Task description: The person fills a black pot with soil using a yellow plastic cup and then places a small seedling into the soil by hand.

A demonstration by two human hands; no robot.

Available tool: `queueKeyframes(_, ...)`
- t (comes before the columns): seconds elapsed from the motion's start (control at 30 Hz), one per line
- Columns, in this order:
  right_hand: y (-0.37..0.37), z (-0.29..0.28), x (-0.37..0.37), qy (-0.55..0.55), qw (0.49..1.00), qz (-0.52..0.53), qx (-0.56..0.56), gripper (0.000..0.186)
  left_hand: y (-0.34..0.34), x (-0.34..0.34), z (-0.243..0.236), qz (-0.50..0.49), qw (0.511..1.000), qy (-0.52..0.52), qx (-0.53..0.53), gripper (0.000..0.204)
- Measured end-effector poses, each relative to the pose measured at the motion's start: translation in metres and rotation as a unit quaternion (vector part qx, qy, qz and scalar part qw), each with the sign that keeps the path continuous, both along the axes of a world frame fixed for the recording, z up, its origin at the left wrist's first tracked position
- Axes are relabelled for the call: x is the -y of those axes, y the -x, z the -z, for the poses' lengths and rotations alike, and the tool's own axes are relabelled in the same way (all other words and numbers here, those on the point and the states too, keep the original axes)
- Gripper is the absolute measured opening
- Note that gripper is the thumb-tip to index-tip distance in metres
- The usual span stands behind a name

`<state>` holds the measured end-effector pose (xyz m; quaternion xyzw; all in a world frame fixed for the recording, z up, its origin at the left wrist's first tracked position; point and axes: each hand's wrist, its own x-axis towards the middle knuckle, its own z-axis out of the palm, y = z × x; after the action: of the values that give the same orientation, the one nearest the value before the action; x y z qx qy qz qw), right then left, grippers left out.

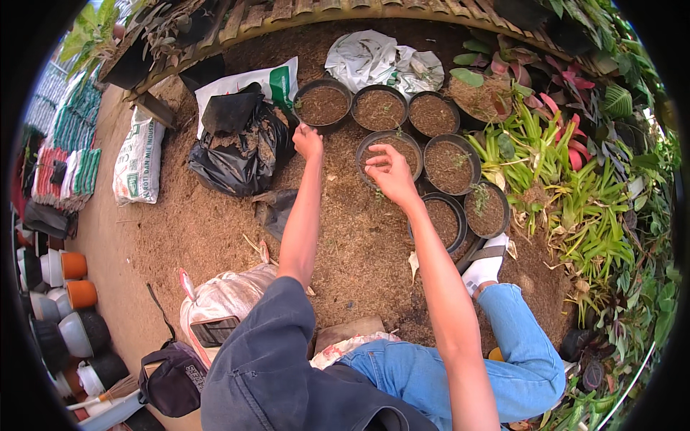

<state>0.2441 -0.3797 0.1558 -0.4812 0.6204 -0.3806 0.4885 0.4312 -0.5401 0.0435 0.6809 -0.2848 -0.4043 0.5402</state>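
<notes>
My left hand (309, 142) is closed, its fingertips bunched at the lower left rim of a black plant pot (322, 105) filled with brown soil. Whatever those fingers hold, if anything, is too small to make out. A small green sprig (298, 104) shows at that pot's left edge. Over another soil-filled pot (401, 146), my right hand (390, 172) hovers with its fingers loosely bent and apart, and nothing shows in them. Small seedlings grow in several pots close by, among them one with a leafy plant (486, 208) at the lower right.
Left of the pots slumps a black plastic bag (241, 154) of soil, before a white and green sack (282, 82). White crumpled sacks (384, 61) lie behind. Leafy plants (568, 179) line the right side. Near my left arm are a woven sack (230, 298) and a phone (214, 331).
</notes>
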Motion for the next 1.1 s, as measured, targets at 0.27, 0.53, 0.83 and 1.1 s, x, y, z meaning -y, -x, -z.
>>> queueKeyframes(0.27,0.072,-0.059,-0.071,0.077,0.996,0.037,-0.024,0.038,0.087,-0.135,-0.073,0.230,0.954,0.109,-0.161,0.036)
queueKeyframes(0.53,0.152,-0.219,-0.210,0.226,0.935,0.258,-0.093,0.040,0.237,-0.270,-0.241,0.460,0.801,0.129,-0.360,0.031)
queueKeyframes(0.83,0.177,-0.301,-0.488,0.233,0.779,0.536,-0.227,0.039,0.348,-0.487,-0.380,0.746,0.528,0.115,-0.390,0.030)
queueKeyframes(1.1,0.155,-0.326,-0.662,-0.036,0.694,0.618,-0.368,0.035,0.384,-0.671,-0.376,0.824,0.380,0.017,-0.419,0.024)
